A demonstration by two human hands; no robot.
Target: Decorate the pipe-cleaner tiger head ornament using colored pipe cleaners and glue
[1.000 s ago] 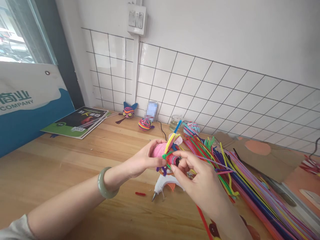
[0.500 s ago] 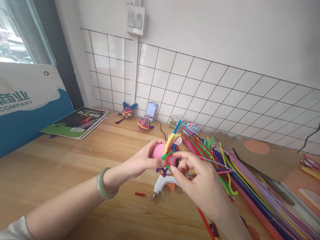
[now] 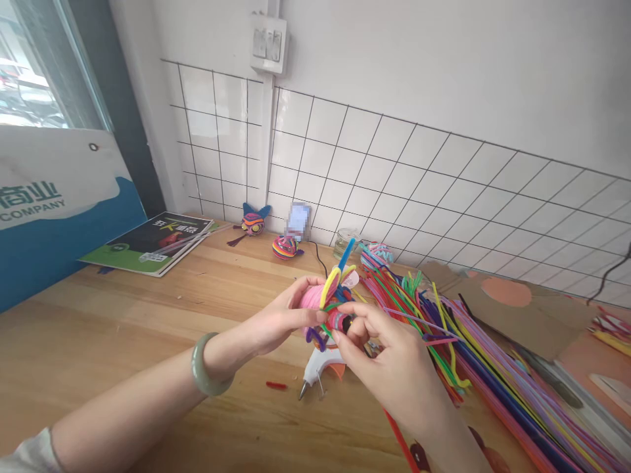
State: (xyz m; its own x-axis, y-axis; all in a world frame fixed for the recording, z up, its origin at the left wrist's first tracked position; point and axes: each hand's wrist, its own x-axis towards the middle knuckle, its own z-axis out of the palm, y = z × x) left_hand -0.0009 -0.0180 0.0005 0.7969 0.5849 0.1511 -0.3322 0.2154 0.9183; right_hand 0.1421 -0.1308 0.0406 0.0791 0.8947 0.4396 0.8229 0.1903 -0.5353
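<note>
Above the wooden table, both hands hold a small craft figure wound from pink, yellow, green, blue and purple pipe cleaners. My left hand, with a green bangle on its wrist, grips the pink body from the left. My right hand pinches the figure's right end between thumb and fingers. A white glue gun lies on the table just under the hands.
A big heap of coloured pipe cleaners spreads to the right, beside brown cardboard. Two finished figures and a glass jar stand by the tiled wall. A booklet lies at left; a small red scrap lies near the gun.
My hands and the figure have barely shifted; my right fingers have moved slightly on the figure's end, and a purple loop now shows below it.
</note>
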